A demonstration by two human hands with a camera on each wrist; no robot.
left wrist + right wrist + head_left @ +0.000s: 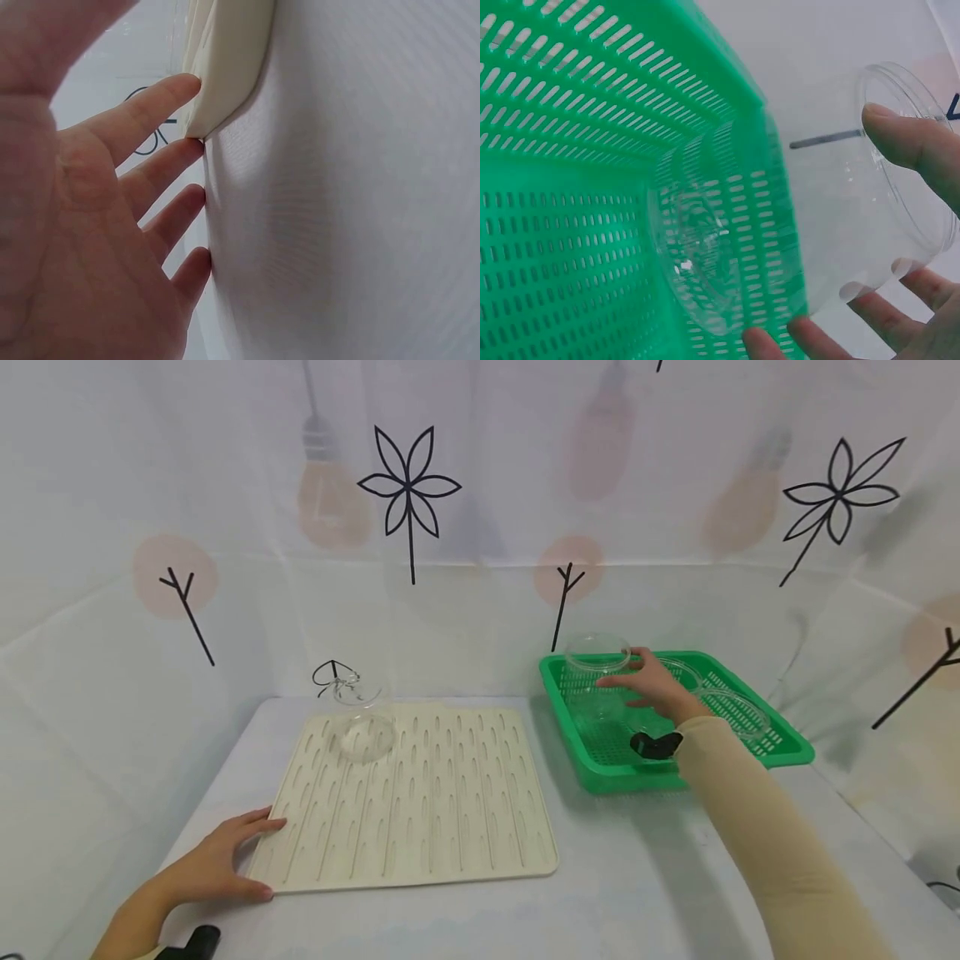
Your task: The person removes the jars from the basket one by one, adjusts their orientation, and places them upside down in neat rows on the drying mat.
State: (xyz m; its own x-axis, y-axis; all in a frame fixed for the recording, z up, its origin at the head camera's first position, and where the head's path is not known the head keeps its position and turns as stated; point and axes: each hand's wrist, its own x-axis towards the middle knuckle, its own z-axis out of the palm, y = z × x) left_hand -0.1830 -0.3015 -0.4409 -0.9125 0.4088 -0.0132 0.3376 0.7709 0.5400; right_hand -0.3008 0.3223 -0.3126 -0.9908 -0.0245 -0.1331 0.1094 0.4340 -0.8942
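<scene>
My right hand (654, 687) reaches over the far left part of a green plastic basket (622, 779) and grips a clear round container (829, 202). The thumb lies near its rim on one side, and fingertips touch the other side. The container's lower end is inside the basket in the right wrist view. My left hand (210, 862) rests at the near left corner of a cream ridged mat (420, 827), fingers spread. In the left wrist view an index fingertip (189, 84) touches the mat's edge.
Another clear round container (364, 735) stands at the mat's far left. More clear round pieces (731, 714) lie in the basket's right part. A white cloth (622, 893) covers the table, and a patterned curtain (480, 627) hangs behind.
</scene>
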